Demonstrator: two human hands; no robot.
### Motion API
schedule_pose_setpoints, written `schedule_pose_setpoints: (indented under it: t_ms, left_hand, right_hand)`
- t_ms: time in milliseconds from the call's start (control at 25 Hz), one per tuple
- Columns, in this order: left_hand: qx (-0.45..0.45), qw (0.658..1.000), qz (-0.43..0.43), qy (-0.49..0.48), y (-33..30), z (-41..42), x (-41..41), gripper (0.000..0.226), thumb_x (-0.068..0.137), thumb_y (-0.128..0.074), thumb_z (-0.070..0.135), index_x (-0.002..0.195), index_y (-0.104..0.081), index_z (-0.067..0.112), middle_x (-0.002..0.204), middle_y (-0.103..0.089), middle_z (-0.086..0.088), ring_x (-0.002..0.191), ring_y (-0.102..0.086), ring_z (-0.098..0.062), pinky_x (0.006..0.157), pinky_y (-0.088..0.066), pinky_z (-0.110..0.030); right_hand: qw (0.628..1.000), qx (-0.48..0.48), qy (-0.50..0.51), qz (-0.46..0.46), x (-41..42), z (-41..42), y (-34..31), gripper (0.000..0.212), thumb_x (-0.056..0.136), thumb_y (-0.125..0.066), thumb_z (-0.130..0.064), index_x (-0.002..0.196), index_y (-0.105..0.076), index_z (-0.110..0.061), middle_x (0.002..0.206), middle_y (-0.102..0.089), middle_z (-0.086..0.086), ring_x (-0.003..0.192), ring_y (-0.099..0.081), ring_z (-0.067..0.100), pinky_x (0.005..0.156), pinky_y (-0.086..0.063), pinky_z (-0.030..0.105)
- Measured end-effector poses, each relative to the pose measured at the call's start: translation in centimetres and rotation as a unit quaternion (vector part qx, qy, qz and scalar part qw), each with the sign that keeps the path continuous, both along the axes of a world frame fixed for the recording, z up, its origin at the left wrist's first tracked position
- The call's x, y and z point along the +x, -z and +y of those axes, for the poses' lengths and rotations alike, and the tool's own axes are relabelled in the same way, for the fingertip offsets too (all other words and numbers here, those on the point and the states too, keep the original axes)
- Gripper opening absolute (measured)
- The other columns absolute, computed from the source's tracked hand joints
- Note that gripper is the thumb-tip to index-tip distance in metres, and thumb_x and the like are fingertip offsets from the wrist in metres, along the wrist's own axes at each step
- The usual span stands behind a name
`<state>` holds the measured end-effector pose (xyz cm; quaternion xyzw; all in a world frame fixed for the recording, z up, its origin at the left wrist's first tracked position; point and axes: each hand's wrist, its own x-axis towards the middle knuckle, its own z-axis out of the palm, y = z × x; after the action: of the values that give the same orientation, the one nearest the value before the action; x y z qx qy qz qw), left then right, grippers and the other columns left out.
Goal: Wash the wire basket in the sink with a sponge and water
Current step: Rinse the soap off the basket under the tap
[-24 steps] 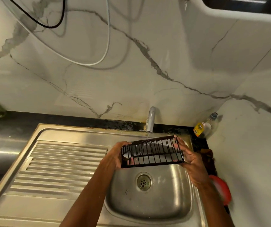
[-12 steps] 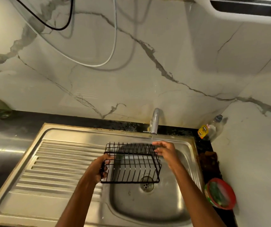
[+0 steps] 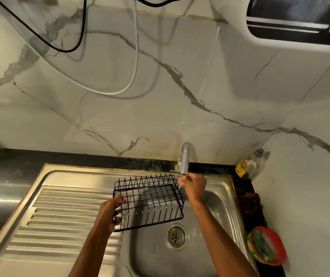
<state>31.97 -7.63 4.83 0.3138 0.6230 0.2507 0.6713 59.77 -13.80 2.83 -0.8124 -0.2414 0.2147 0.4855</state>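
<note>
The left hand (image 3: 110,211) gripped the left end of the black wire basket (image 3: 148,202) alone, holding it over the sink basin (image 3: 216,206) and the edge of the ribbed drainboard (image 3: 60,216). The right hand (image 3: 194,186) had its fingers at the faucet spout (image 3: 184,158) (whether curled round it, I could not tell). Held one-handed, the wet basket could likely tip or slip into the basin. Its long axis ran left to right, its open top facing up and toward the wall.

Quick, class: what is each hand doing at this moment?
Left hand: grips the wire basket at its left end.
Right hand: under the tap; grip cannot be told.
</note>
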Motion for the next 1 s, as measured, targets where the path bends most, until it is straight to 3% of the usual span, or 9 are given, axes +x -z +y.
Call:
schedule_pose_setpoints:
  t_ms: [120, 200, 280, 400, 520, 600, 720, 880, 1000]
  left_hand:
    - [0.025, 1.0, 0.009, 0.0, 0.1, -0.2, 0.4, 0.014, 0.094, -0.059, 0.015, 0.089, -0.064, 0.003, 0.082, -0.06, -0.009, 0.066, -0.047, -0.018, 0.054, -0.029, -0.024]
    - [0.04, 0.999, 0.016, 0.007, 0.2, -0.1, 0.5, 0.015, 0.093, -0.06, 0.015, 0.093, -0.065, 0.002, 0.086, -0.063, -0.012, 0.07, -0.05, -0.019, 0.055, -0.032, -0.025]
    - [0.06, 0.998, 0.03, 0.022, 0.6, 0.1, 0.3, 0.017, 0.092, -0.063, 0.015, 0.098, -0.066, 0.0, 0.092, -0.066, -0.015, 0.073, -0.052, -0.02, 0.056, -0.035, -0.026]
    - [0.083, 0.995, 0.047, 0.042, 1.4, 0.2, -0.3, 0.027, 0.083, -0.071, 0.019, 0.103, -0.066, 0.001, 0.102, -0.068, -0.019, 0.076, -0.051, -0.02, 0.053, -0.036, -0.025]
    - [0.073, 0.994, 0.057, 0.058, 1.9, 0.2, -0.8, 0.021, 0.082, -0.069, 0.015, 0.099, -0.067, 0.002, 0.101, -0.067, -0.02, 0.08, -0.05, -0.023, 0.052, -0.035, -0.025]
    - [0.06, 0.995, 0.053, 0.062, 1.9, 0.1, -0.8, 0.017, 0.085, -0.066, 0.011, 0.099, -0.066, 0.002, 0.098, -0.067, -0.018, 0.08, -0.051, -0.023, 0.051, -0.035, -0.024]
    - [0.055, 0.996, 0.043, 0.054, 1.5, -0.3, -0.8, 0.03, 0.075, -0.07, 0.018, 0.101, -0.067, 0.003, 0.094, -0.068, -0.015, 0.078, -0.05, -0.021, 0.046, -0.033, -0.021]
    - [0.055, 0.996, 0.037, 0.053, 1.2, -0.2, -0.8, 0.045, 0.058, -0.067, 0.025, 0.096, -0.067, 0.003, 0.088, -0.066, -0.01, 0.077, -0.049, -0.02, 0.046, -0.033, -0.021]
    - [0.046, 0.997, 0.023, 0.054, 0.6, -0.3, -0.6, 0.024, 0.074, -0.068, 0.016, 0.093, -0.066, 0.002, 0.086, -0.064, -0.012, 0.071, -0.049, -0.018, 0.047, -0.032, -0.022]
  right_hand:
    - [0.969, 0.159, 0.011, 0.189, -0.3, 0.1, -0.8, 0.024, 0.081, -0.076, 0.004, 0.105, -0.073, 0.002, 0.097, -0.077, 0.012, 0.084, -0.077, 0.024, 0.071, -0.063, 0.03]
    - [0.911, 0.166, 0.01, 0.378, -1.5, 0.9, -2.0, 0.014, 0.089, -0.06, 0.015, 0.098, -0.069, 0.009, 0.096, -0.074, 0.022, 0.089, -0.075, 0.032, 0.082, -0.062, 0.037]
    - [0.88, 0.127, 0.058, 0.454, -2.2, 1.9, -2.3, 0.017, 0.094, -0.049, 0.017, 0.097, -0.065, 0.013, 0.094, -0.069, 0.027, 0.092, -0.072, 0.037, 0.089, -0.06, 0.038]
    - [0.953, 0.059, 0.095, 0.282, -1.8, 2.7, -1.2, 0.011, 0.09, -0.068, 0.001, 0.1, -0.068, 0.002, 0.094, -0.073, 0.018, 0.086, -0.073, 0.027, 0.083, -0.062, 0.039]
    - [0.996, -0.032, -0.03, 0.081, -0.7, 3.0, -0.3, 0.027, 0.092, -0.065, -0.005, 0.115, -0.07, -0.019, 0.11, -0.071, 0.005, 0.072, -0.067, 0.013, 0.061, -0.06, 0.03]
    - [0.977, -0.14, -0.159, 0.034, 0.3, 3.4, 0.3, 0.043, 0.098, -0.054, -0.01, 0.138, -0.055, -0.024, 0.119, -0.057, -0.001, 0.074, -0.061, 0.01, 0.054, -0.049, 0.018]
    - [0.905, -0.263, -0.317, -0.106, 1.3, 4.5, 1.7, 0.042, 0.102, -0.046, -0.022, 0.142, -0.04, -0.032, 0.13, -0.051, 0.006, 0.098, -0.063, 0.023, 0.074, -0.054, 0.028]
    - [0.978, -0.041, -0.203, 0.018, 1.9, 4.0, 1.7, 0.026, 0.096, -0.054, 0.0, 0.118, -0.058, -0.013, 0.113, -0.06, 0.006, 0.1, -0.064, 0.025, 0.076, -0.059, 0.033]
    - [0.976, 0.084, -0.047, 0.198, 3.5, 1.5, 1.1, 0.022, 0.098, -0.051, 0.002, 0.117, -0.063, 0.001, 0.111, -0.069, 0.018, 0.09, -0.069, 0.027, 0.071, -0.061, 0.032]
